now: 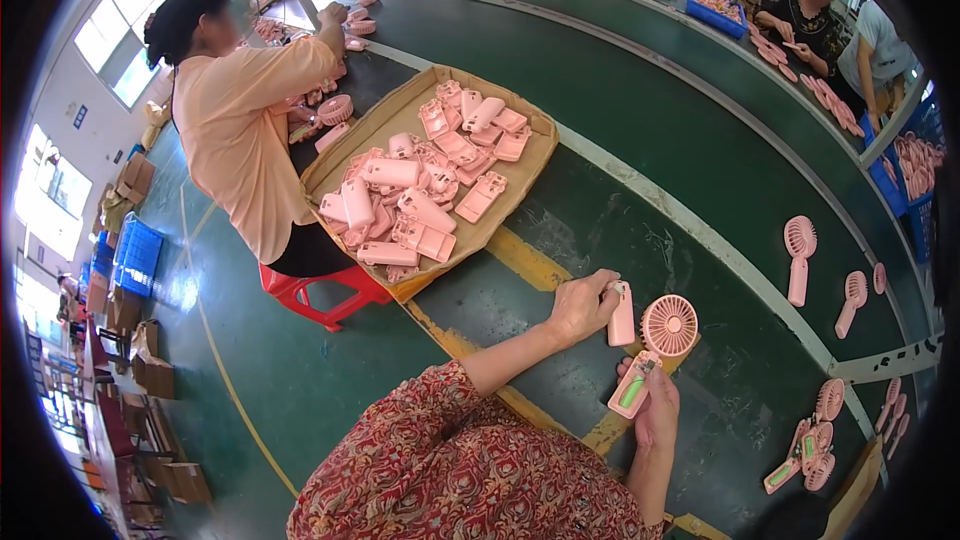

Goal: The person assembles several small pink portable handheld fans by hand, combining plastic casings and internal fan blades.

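My right hand (657,412) is closed round the handle of a pink handheld fan (669,326). The handle lies open, showing a green battery (632,392) and some small inner parts. Just up and to the left, my left hand (583,309) grips a pink handle cover (621,316) by its upper end. The cover is apart from the handle, close to the round fan grille. A cardboard tray (541,154) to the upper left holds a heap of pink handle covers (392,173).
Several open fans (808,448) lie in a pile at lower right. Finished-looking fans (799,258) rest on the green conveyor belt (690,170). A co-worker in a peach shirt (240,110) sits at left on a red stool (335,302). Others work across the belt near blue crates (716,8).
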### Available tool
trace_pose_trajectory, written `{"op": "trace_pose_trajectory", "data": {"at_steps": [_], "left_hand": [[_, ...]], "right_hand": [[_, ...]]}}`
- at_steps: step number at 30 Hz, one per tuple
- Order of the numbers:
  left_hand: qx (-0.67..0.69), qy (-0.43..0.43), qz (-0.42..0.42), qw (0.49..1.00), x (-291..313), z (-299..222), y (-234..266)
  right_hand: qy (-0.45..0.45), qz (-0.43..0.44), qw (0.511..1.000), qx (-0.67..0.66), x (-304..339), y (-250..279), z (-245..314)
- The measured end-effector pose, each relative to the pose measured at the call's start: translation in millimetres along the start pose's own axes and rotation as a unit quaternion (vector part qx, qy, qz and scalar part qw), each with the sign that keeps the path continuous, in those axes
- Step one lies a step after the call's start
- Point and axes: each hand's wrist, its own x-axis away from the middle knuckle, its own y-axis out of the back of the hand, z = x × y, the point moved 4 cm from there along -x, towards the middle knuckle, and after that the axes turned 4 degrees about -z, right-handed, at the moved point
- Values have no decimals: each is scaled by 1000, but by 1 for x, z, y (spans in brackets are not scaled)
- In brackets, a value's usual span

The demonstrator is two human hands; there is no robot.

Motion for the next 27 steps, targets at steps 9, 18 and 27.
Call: {"op": "trace_pose_trajectory", "data": {"at_steps": [9, 18, 27], "left_hand": [[2, -9, -2, 1000, -2, 4, 3], [2, -15, 4, 1000, 2, 2, 1], [1, -13, 11, 1000, 0, -1, 2]], "right_hand": [[12, 8, 1000, 17, -2, -5, 1], [29, 14, 999, 19, 2, 0, -1], [25, 18, 999, 21, -2, 3, 0]]}}
